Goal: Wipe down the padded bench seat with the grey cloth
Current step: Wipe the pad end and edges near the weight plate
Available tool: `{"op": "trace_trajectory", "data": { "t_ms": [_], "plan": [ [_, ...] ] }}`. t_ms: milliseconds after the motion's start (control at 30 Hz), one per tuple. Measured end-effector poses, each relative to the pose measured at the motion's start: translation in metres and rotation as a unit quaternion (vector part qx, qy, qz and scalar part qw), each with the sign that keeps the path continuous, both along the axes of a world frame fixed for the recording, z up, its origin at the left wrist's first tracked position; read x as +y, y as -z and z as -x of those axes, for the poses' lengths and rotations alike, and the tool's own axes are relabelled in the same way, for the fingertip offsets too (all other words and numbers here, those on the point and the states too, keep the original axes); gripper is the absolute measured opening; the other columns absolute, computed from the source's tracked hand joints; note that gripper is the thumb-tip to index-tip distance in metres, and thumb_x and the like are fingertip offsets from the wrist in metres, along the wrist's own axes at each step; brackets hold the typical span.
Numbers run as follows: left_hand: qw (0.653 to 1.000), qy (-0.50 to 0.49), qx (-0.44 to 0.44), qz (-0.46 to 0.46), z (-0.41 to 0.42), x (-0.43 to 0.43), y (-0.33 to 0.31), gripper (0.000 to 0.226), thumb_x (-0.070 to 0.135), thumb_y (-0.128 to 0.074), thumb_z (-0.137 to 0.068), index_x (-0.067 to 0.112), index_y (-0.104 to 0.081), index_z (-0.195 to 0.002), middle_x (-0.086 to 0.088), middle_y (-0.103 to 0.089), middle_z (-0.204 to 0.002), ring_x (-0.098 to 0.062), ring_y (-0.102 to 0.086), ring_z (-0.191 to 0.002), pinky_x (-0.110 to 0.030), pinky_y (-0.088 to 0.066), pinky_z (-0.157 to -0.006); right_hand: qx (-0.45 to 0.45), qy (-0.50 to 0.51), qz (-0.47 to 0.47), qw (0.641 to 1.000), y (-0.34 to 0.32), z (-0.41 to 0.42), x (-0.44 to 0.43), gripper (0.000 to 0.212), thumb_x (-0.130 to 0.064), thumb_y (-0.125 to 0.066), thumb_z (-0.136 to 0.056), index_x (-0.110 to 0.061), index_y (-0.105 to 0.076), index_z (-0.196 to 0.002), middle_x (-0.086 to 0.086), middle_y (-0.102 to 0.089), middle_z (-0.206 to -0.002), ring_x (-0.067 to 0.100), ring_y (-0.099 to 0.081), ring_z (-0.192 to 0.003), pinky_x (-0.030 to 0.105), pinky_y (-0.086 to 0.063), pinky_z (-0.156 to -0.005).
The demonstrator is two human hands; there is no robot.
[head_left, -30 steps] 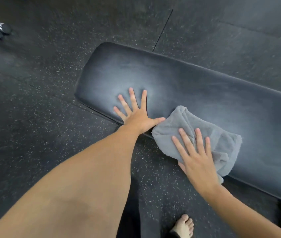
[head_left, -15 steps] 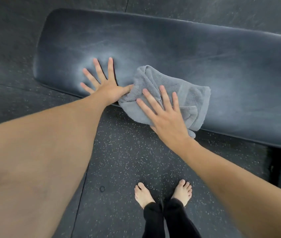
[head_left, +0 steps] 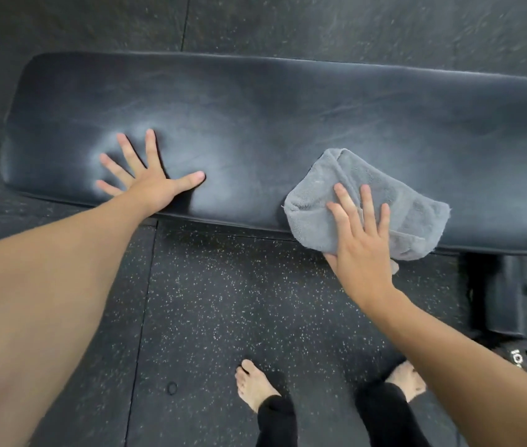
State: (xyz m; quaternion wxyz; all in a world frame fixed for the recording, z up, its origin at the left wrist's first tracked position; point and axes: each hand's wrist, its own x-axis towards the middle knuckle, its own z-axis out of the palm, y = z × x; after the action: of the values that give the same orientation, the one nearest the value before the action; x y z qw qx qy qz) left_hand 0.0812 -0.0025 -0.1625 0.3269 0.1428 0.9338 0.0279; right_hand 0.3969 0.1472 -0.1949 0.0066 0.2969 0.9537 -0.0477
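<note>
The long black padded bench seat [head_left: 287, 117] runs across the upper half of the head view. My left hand [head_left: 149, 182] lies flat on its left end, fingers spread, holding nothing. A crumpled grey cloth [head_left: 394, 201] sits on the seat's near edge, right of centre, partly hanging over the edge. My right hand [head_left: 362, 250] presses down on the cloth, fingers on top and thumb tucked beneath its near fold. Pale smears show on the seat around and between the hands.
Dark speckled rubber floor [head_left: 223, 301] surrounds the bench. My bare feet [head_left: 255, 385] in black trousers stand just in front of it. The bench's black frame and a round part [head_left: 513, 301] sit at the lower right.
My right hand has slid the cloth to the right along the seat, away from my left hand. The camera has tilted down and shifted, bringing more of the bench into view.
</note>
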Motion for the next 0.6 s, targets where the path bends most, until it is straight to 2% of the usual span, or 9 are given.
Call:
{"op": "trace_trajectory", "data": {
  "t_ms": [67,133,200,267,333,367,467,533,600],
  "plan": [
    [1.000,-0.001,0.004,0.006,-0.003,0.001,-0.002,0.116,0.085,-0.055,-0.075,0.047,0.021,-0.154,0.002,0.038,-0.162,-0.041,0.032,-0.149,-0.067,0.013,-0.116,-0.008,-0.053,-0.005,0.999,-0.001,0.003,0.008,0.086,-0.036,-0.080,-0.077,-0.011,-0.039,-0.148,0.007,-0.024,-0.168,0.046,-0.017,-0.153,0.067,-0.020,-0.120],
    [1.000,-0.005,0.012,0.010,-0.008,0.005,-0.006,0.108,0.078,-0.054,-0.083,0.044,0.019,-0.156,-0.002,0.036,-0.163,-0.043,0.029,-0.149,-0.067,0.010,-0.118,-0.018,-0.143,-0.021,0.989,-0.001,0.004,0.025,0.086,-0.051,-0.063,-0.084,-0.019,-0.030,-0.156,0.007,-0.021,-0.169,0.048,-0.017,-0.153,0.064,-0.018,-0.120],
    [1.000,-0.010,0.025,-0.009,-0.028,0.019,-0.012,0.089,0.059,-0.050,-0.098,0.039,0.009,-0.160,-0.007,0.030,-0.166,-0.045,0.023,-0.151,-0.064,0.004,-0.121,-0.026,-0.189,-0.040,0.981,0.000,-0.001,0.040,0.083,-0.055,-0.054,-0.087,-0.027,-0.024,-0.160,0.006,-0.019,-0.170,0.045,-0.017,-0.154,0.062,-0.017,-0.121],
    [0.997,0.011,0.048,-0.062,-0.065,0.043,-0.019,0.072,0.038,-0.053,-0.103,0.035,-0.010,-0.162,-0.009,0.018,-0.169,-0.043,0.014,-0.154,-0.061,-0.003,-0.123,-0.022,-0.161,-0.038,0.986,0.003,-0.017,0.046,0.082,-0.051,-0.062,-0.088,-0.028,-0.026,-0.159,0.004,-0.019,-0.170,0.042,-0.017,-0.155,0.062,-0.018,-0.122],
    [0.987,0.078,0.045,-0.132,-0.112,0.080,-0.026,0.073,0.034,-0.064,-0.098,0.032,-0.024,-0.159,-0.009,0.010,-0.170,-0.034,0.008,-0.156,-0.059,-0.009,-0.123,0.000,-0.091,-0.026,0.995,0.006,-0.044,0.043,0.077,-0.033,-0.070,-0.087,-0.024,-0.033,-0.155,0.004,-0.020,-0.170,0.041,-0.017,-0.155,0.063,-0.018,-0.122],
    [0.981,0.104,0.032,-0.163,-0.136,0.105,-0.031,0.077,0.035,-0.068,-0.095,0.032,-0.024,-0.159,-0.008,0.011,-0.170,-0.031,0.008,-0.156,-0.059,-0.010,-0.123,0.012,-0.064,-0.026,0.998,0.008,-0.061,0.044,0.072,-0.020,-0.070,-0.087,-0.022,-0.036,-0.151,0.004,-0.020,-0.169,0.042,-0.017,-0.155,0.063,-0.018,-0.122],
    [0.976,0.113,-0.059,-0.175,-0.202,0.196,-0.046,0.091,0.049,-0.066,-0.092,0.038,-0.008,-0.161,0.001,0.022,-0.168,-0.031,0.018,-0.155,-0.066,-0.005,-0.121,0.018,-0.025,-0.032,0.999,0.008,-0.123,0.071,0.068,0.005,-0.055,-0.084,-0.020,-0.041,-0.146,0.003,-0.021,-0.169,0.041,-0.017,-0.155,0.062,-0.018,-0.122],
    [0.979,0.114,-0.126,-0.115,-0.239,0.241,-0.042,0.106,0.070,-0.060,-0.085,0.042,0.010,-0.159,0.002,0.035,-0.164,-0.037,0.031,-0.150,-0.072,0.005,-0.115,0.010,-0.014,-0.034,0.999,0.005,-0.161,0.104,0.073,0.010,-0.052,-0.079,-0.019,-0.040,-0.145,0.004,-0.021,-0.169,0.040,-0.016,-0.155,0.061,-0.017,-0.122],
    [0.984,0.139,-0.109,-0.038,-0.264,0.260,-0.024,0.127,0.085,-0.060,-0.070,0.042,0.026,-0.153,-0.003,0.050,-0.154,-0.044,0.042,-0.142,-0.077,0.015,-0.108,0.006,-0.016,-0.025,1.000,0.003,-0.188,0.136,0.078,0.011,-0.055,-0.076,-0.017,-0.038,-0.147,0.006,-0.020,-0.169,0.040,-0.015,-0.155,0.061,-0.016,-0.122]
  ]
}}
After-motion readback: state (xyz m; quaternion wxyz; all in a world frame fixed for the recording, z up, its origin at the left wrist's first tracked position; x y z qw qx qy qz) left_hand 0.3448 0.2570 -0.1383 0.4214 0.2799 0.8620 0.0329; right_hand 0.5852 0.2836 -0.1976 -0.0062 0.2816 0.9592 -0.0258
